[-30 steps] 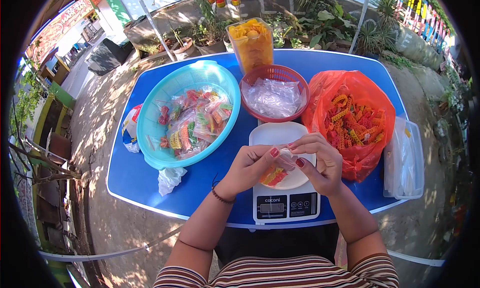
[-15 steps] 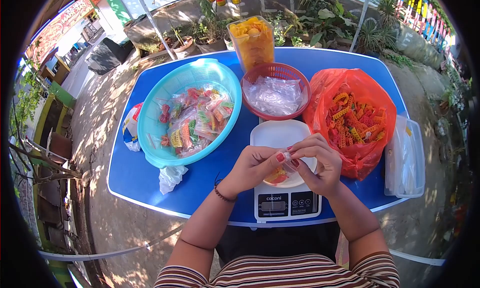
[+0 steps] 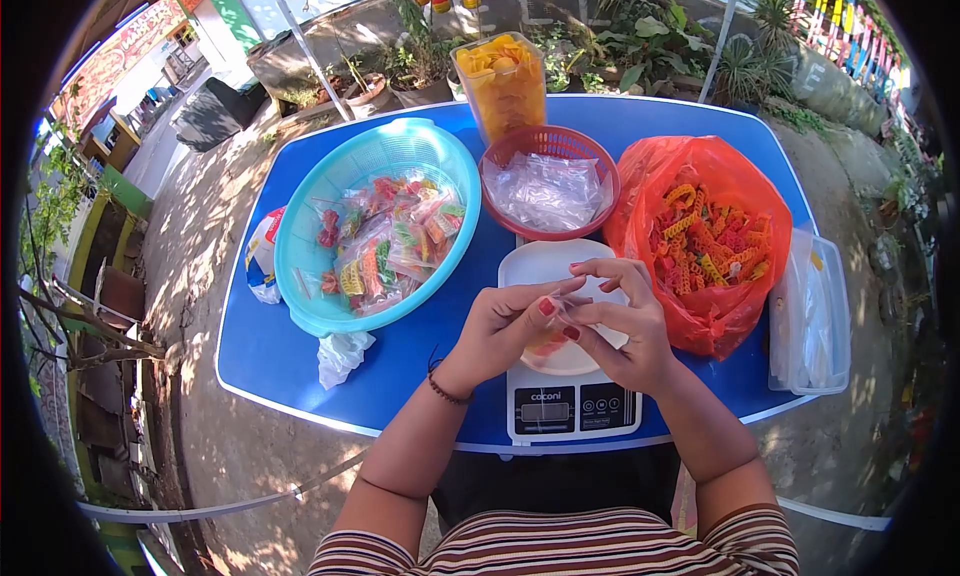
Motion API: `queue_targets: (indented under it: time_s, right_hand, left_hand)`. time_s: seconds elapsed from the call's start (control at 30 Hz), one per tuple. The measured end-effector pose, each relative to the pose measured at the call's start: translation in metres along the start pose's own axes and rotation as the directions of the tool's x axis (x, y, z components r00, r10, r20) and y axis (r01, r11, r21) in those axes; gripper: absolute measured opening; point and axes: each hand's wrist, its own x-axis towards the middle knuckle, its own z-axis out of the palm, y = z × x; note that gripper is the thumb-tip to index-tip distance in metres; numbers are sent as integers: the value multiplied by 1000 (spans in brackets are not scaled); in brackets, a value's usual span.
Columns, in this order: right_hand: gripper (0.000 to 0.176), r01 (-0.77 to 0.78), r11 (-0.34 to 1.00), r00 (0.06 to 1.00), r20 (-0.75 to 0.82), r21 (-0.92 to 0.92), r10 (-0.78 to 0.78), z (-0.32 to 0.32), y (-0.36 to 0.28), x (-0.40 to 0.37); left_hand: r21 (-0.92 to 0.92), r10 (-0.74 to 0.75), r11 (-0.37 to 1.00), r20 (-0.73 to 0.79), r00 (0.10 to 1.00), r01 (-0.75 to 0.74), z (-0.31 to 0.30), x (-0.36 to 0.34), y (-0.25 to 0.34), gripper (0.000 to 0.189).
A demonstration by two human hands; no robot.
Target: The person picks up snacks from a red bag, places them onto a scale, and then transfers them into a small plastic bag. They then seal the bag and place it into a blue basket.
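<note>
Between my two hands is a small clear plastic bag [image 3: 546, 348] with red and yellow pieces in its lower part, hanging over the white plate of a kitchen scale [image 3: 530, 267]. My left hand [image 3: 505, 326] pinches the bag's gathered top between thumb and forefinger. From the other side, my right hand [image 3: 622, 321] has its thumb and a finger on the same top, its upper fingers raised and bent. The fingers partly hide the bag's neck. To the right, a red plastic bag [image 3: 640, 201] stands open, full of orange, red and yellow ladder-shaped snack pieces [image 3: 705, 238].
A turquoise basin [image 3: 310, 191] of filled small bags is at left. Behind the scale are a red basket [image 3: 612, 191] of clear bags and a tub [image 3: 502, 91] of yellow chips. A lidded plastic box [image 3: 812, 316] lies at the right edge, crumpled white plastic [image 3: 345, 356] at left.
My hands have shifted slightly left with the small bag. The fingers of my right hand have lifted and spread more above the bag's top. The containers stay put.
</note>
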Motion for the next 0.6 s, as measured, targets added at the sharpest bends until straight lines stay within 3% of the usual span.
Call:
queue_targets:
  time_s: [0.23,0.43,0.6]
  right_hand:
    - [14,0,1000,996,-92,-6,0,-5,0,3]
    - [20,55,997,983,-172,-59,-65,-3,3,2]
    - [17,-111,967,960,-226,230,164,5,0,2]
  left_hand:
    - [50,22,999,13,1000,-22,3,-1,-6,32]
    - [21,61,998,0,998,-61,5,1,-7,25]
    - [19,92,996,-86,992,-90,3,2,-3,25]
